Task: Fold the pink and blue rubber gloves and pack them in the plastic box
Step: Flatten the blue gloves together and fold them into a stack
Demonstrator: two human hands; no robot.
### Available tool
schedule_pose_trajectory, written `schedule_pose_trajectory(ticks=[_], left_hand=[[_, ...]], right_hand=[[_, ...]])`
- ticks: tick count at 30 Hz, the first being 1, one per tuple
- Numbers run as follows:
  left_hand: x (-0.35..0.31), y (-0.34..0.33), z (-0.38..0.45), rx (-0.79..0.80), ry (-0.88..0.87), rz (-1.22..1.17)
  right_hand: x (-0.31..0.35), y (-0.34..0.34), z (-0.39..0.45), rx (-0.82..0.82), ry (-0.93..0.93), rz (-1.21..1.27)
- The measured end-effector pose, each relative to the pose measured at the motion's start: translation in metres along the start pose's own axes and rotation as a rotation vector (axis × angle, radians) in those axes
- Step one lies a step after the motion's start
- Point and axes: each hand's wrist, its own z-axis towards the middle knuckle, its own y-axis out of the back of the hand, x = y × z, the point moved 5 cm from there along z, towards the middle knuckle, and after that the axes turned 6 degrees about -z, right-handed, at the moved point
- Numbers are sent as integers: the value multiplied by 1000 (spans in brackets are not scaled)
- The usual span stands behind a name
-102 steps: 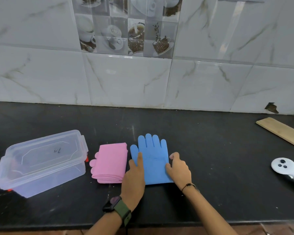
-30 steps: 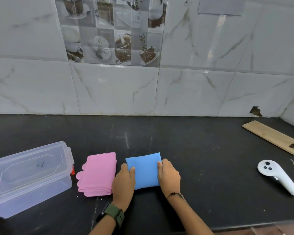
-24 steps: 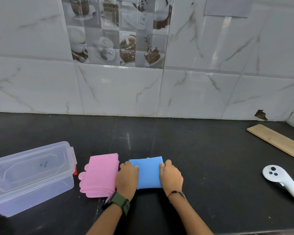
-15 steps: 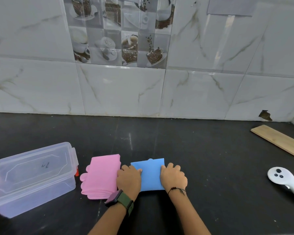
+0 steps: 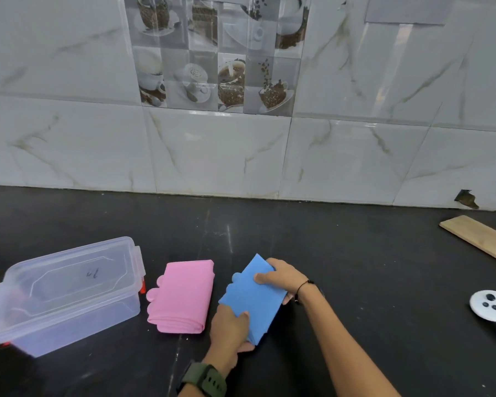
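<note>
The folded blue gloves (image 5: 252, 299) are held between both hands, turned at an angle just above the black counter. My left hand (image 5: 229, 330) grips their near corner with the thumb on top. My right hand (image 5: 282, 277) grips the far right edge. The folded pink gloves (image 5: 182, 296) lie flat on the counter to the left, fingertips poking out on their left side. The clear plastic box (image 5: 66, 293) stands further left with its lid on.
A wooden board (image 5: 478, 237) lies at the far right near the tiled wall. A white controller (image 5: 491, 308) rests at the right edge. Black counter (image 5: 355, 253) stretches behind and between these.
The blue gloves went from spread flat to folded in half. Both hands then took hold of the bundle, lifted it and rotated it diagonally. The pink gloves and box stayed put.
</note>
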Motion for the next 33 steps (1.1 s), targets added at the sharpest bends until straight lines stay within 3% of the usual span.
schedule_pose_trajectory(ticks=[7,12,16,20,23,24,28,33], left_hand=[[10,-8,-25,-124,149,-567],[8,-10,-28,-84,186,-516],[9,9,-35,-3,113,-174],[-16,25,-48,-257,-398,684],[-31,13,-48,-387,-645,1032],[-31,7,-45,-337,-642,1105],[6,0,-15,-81,-310,1264],[12,2,-14,-73,-366,1257]], right_hand=[[43,-17,26,157,162,-178],[58,-36,34,-90,247,-469],[59,-57,27,-235,308,-579],[53,-66,27,-357,298,-621],[51,-71,29,-391,311,-657],[50,-72,29,-393,317,-672],[44,-73,29,-416,345,-683],[49,-72,22,-387,350,-700]])
